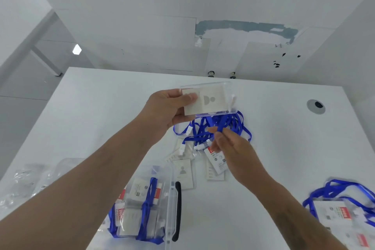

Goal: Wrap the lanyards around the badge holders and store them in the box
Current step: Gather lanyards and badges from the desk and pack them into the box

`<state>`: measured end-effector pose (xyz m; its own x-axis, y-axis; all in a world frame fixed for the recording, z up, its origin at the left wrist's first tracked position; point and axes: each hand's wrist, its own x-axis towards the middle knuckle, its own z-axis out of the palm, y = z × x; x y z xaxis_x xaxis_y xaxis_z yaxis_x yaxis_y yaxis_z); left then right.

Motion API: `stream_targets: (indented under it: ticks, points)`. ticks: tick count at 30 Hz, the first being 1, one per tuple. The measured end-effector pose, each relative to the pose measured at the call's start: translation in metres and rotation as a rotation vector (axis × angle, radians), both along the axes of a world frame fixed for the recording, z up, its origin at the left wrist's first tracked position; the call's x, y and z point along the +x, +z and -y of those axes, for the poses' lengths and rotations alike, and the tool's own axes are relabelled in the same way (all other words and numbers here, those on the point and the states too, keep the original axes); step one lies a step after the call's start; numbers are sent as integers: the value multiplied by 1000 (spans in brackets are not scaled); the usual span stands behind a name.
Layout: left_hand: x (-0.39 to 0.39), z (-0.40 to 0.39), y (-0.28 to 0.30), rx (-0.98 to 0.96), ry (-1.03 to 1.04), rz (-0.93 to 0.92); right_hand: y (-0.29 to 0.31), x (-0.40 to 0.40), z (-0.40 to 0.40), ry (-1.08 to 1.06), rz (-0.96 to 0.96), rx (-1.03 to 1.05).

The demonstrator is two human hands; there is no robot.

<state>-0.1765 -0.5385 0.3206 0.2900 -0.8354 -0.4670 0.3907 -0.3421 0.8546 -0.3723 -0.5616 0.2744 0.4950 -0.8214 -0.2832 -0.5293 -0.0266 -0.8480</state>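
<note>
Head view: a clear badge holder point(209, 98) is gripped at its left end by the left hand point(168, 110), raised above the table point(284, 148). Its blue lanyard point(218, 126) is pinched by the right hand point(229, 144) just below, above a loose pile. Judged best: strap kept taut, turns laid flat around the holder, clip end tucked. Wrapped sets already lie in the clear box point(172, 199), near-left.

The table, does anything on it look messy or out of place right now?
Yes. Blue lanyards lie in a tangled heap mid-table, with loose badge holders scattered askew below them. Another tangled bunch sits at the right edge. Only the holders in the clear box look neatly wrapped.
</note>
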Motion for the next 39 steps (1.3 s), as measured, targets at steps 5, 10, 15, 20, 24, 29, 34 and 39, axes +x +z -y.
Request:
stream_targets:
  ticks: [5,10,15,20,24,29,34,39]
  points:
    - [-16,1,0,-43,22,425,41,7,-7,316,-397,-393]
    - [-15,-1,-5,-43,-25,719,98,10,15,306,-407,-575]
    - [-15,-12,9,-54,-260,560,121,4,62,237,-216,-419]
    - [-9,-20,21,-68,-278,56,91,-1,72,28,79,-57]
    - [-12,-18,20,-56,-60,-92,55,4,35,5,-73,24]
    - [-8,-16,3,29,105,351,50,3,-20,385,-378,-298]
    - [-6,-38,1,44,-184,582,103,2,4,296,-305,-446]
    - [-5,-61,12,26,-341,239,95,5,37,186,-4,-68]
